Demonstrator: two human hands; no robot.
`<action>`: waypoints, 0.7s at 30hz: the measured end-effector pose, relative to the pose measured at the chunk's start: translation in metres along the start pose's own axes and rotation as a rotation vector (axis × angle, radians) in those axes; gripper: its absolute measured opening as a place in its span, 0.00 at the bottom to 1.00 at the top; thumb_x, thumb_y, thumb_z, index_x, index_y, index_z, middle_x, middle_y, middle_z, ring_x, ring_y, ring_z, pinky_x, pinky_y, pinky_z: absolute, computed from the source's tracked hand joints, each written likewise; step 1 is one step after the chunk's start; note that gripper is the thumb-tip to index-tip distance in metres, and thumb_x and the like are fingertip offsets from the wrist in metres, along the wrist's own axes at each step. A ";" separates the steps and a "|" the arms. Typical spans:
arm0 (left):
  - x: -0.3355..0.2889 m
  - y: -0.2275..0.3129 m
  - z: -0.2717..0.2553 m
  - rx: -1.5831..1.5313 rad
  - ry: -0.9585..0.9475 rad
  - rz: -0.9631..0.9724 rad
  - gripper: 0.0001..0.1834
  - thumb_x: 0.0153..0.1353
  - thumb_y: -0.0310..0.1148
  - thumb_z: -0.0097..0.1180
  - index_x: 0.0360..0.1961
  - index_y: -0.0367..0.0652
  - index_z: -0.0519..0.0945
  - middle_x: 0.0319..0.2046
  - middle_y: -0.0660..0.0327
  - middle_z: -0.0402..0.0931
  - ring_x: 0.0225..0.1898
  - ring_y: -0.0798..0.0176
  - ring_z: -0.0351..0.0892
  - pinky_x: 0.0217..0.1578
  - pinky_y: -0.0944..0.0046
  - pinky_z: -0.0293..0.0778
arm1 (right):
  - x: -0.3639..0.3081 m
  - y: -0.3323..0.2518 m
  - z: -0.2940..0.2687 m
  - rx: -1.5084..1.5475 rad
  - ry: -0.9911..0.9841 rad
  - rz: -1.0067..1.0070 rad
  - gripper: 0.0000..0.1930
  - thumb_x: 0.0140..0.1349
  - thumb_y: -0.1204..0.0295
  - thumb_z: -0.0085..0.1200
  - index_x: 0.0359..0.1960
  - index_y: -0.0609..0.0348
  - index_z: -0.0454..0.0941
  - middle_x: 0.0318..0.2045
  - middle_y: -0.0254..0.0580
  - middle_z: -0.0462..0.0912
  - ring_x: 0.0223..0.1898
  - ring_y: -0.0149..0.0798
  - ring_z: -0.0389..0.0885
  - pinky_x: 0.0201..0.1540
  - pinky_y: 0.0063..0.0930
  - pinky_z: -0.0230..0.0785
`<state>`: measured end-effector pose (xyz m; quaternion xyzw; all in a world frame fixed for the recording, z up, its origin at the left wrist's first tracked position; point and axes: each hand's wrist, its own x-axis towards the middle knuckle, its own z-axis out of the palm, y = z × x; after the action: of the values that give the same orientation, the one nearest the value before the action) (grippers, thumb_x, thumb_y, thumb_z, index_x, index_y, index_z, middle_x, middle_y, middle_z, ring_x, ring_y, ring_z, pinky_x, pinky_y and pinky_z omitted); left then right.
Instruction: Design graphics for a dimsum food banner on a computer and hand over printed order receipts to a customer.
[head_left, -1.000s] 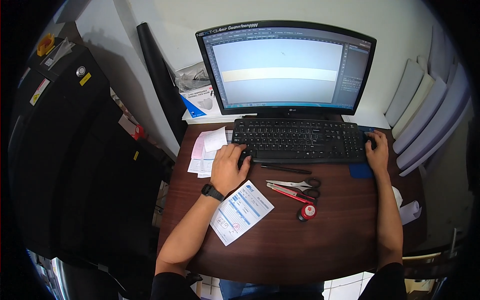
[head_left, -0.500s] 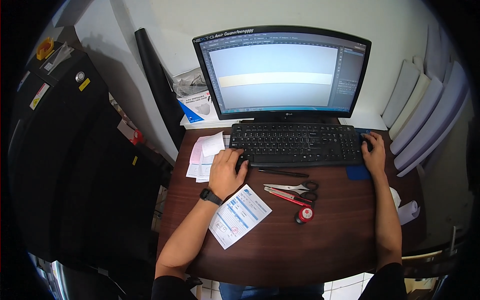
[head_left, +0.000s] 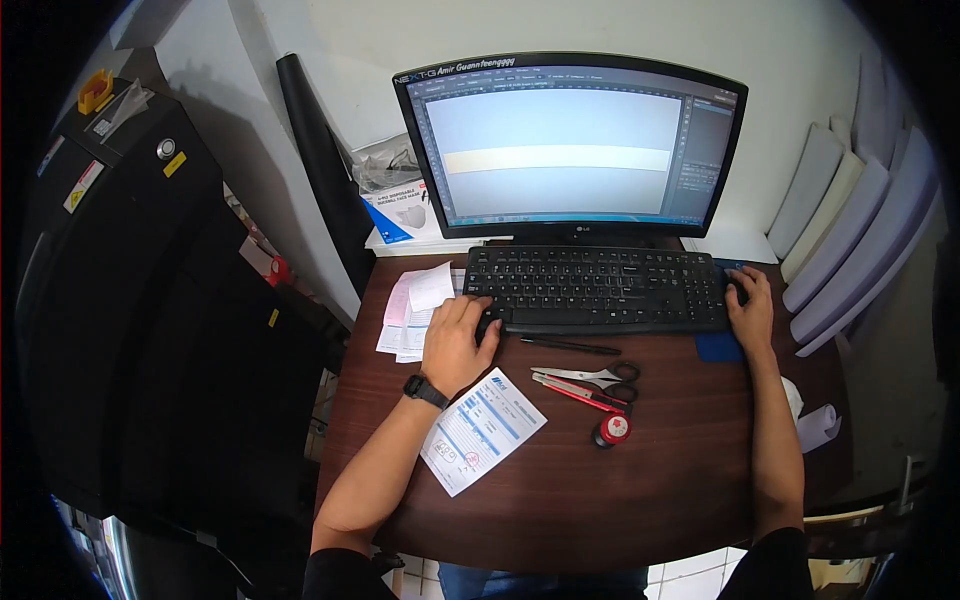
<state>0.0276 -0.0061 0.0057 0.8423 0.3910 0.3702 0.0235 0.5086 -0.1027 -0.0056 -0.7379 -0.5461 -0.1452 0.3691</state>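
My left hand (head_left: pixel 460 346), with a black watch (head_left: pixel 425 391) on its wrist, rests at the lower left corner of the black keyboard (head_left: pixel 600 288). Its fingers are spread over the keys there, holding nothing. Over at the keyboard's right end, my right hand (head_left: pixel 752 315) is curled around a dark computer mouse (head_left: pixel 739 292) on a blue mouse pad (head_left: pixel 718 346). Behind the keyboard stands a monitor (head_left: pixel 562 200) showing an editing window with a pale cream strip across a white canvas.
On the brown desk (head_left: pixel 600 500) lie a printed form (head_left: pixel 484 432), a black pen (head_left: pixel 570 346), scissors (head_left: pixel 595 375), a red cutter (head_left: pixel 580 391) and a red-and-black round stamp (head_left: pixel 612 431). Loose papers (head_left: pixel 402 310) sit left; paper rolls (head_left: pixel 850 225) lean right. A black machine (head_left: pixel 130 300) stands left.
The whole view has shifted very slightly to the right. Both hands keep their places on the keyboard and mouse, and the screen looks the same.
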 end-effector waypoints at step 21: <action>0.000 0.000 -0.001 -0.006 0.014 -0.006 0.17 0.60 0.31 0.66 0.49 0.37 0.83 0.42 0.52 0.80 0.45 0.47 0.78 0.49 0.52 0.74 | 0.000 0.002 0.000 -0.006 -0.002 -0.006 0.13 0.61 0.72 0.58 0.46 0.61 0.85 0.57 0.49 0.80 0.60 0.52 0.77 0.64 0.43 0.70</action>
<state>0.0267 -0.0066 0.0064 0.8384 0.3926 0.3772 0.0247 0.5107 -0.1026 -0.0063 -0.7375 -0.5484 -0.1471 0.3657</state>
